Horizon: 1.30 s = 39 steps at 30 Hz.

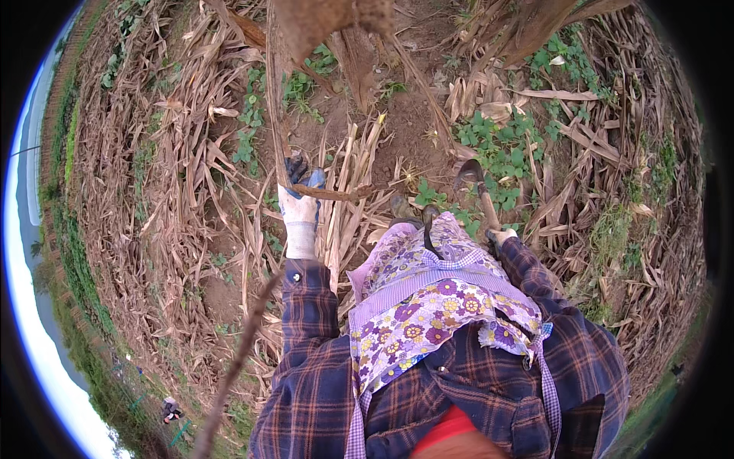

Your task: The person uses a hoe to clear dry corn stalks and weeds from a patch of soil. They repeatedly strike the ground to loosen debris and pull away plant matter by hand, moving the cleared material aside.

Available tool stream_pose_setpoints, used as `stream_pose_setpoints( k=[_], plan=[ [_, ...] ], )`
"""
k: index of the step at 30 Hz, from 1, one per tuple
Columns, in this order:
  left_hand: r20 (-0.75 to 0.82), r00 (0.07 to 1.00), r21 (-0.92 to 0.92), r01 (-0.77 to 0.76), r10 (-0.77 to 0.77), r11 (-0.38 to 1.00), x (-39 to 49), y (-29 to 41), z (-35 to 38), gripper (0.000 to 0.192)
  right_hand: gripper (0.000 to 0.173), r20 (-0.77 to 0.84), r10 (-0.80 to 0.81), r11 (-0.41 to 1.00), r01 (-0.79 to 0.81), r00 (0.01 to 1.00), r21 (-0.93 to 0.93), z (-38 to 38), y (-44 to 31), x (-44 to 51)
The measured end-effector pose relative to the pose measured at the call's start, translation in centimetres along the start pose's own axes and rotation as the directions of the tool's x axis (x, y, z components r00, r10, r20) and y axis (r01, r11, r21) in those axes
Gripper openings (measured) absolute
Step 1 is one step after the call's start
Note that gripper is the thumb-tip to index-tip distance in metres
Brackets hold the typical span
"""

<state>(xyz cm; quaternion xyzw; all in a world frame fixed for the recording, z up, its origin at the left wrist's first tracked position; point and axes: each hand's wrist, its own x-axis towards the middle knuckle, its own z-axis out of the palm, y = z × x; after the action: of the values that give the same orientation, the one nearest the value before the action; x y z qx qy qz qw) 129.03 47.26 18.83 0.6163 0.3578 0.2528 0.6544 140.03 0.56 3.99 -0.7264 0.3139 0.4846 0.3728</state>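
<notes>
My left hand (299,198), in a white knit glove with blue coating, is beside an upright dry corn stalk (275,97). Its thumb and fingers are spread, and whether they grip the stalk is unclear. A brown dried leaf (338,194) crosses in front of this hand. Just beyond lies a bundle of dry stalks (351,166) on the soil. On the other side, my right hand (502,235), also gloved, is closed around the wooden handle (488,207) of a sickle. The curved blade (471,167) points away from me, close to green weeds (499,140).
Large dry corn leaves (358,63) hang close to the camera at the top. Flattened corn stalks (166,189) cover the ground on both sides. A dark curved object (429,229) rests against my floral apron (436,310). Far off at lower left is another person (171,410).
</notes>
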Motion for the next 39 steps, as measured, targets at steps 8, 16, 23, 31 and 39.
stream_pose_setpoints(
  k=[8, 16, 23, 31, 39],
  plan=[
    [0.358, 0.925, 0.113, -0.174, 0.123, 0.978, 5.9, 6.8, 8.3, 0.076, 0.056, -0.209, -0.206, 0.954, 0.149, 0.956, -0.262, -0.6, -5.1, 5.2],
    [0.379, 0.911, 0.020, -0.180, 0.159, 0.983, 11.6, 8.9, 14.6, 0.064, 0.051, -0.154, -0.448, 0.845, 0.362, 0.880, -0.393, -0.5, -13.8, -5.9],
    [0.265, 0.912, 0.077, -0.345, 0.314, 0.936, 12.6, 18.3, 17.6, 0.050, 0.040, -0.043, -0.600, 0.788, 0.581, 0.799, -0.205, 3.2, -15.4, -4.3],
    [0.067, 0.840, -0.015, -0.539, 0.539, 0.842, 9.6, 23.8, 7.2, 0.046, 0.040, 0.178, -0.720, 0.642, 0.741, 0.671, -0.197, 7.6, -24.8, -3.8],
    [-0.140, 0.734, 0.068, -0.663, 0.665, 0.746, -6.0, 24.2, 0.1, 0.044, 0.021, 0.010, -0.873, 0.450, 0.797, 0.488, 0.403, 12.4, -27.9, -14.0]
  ],
)
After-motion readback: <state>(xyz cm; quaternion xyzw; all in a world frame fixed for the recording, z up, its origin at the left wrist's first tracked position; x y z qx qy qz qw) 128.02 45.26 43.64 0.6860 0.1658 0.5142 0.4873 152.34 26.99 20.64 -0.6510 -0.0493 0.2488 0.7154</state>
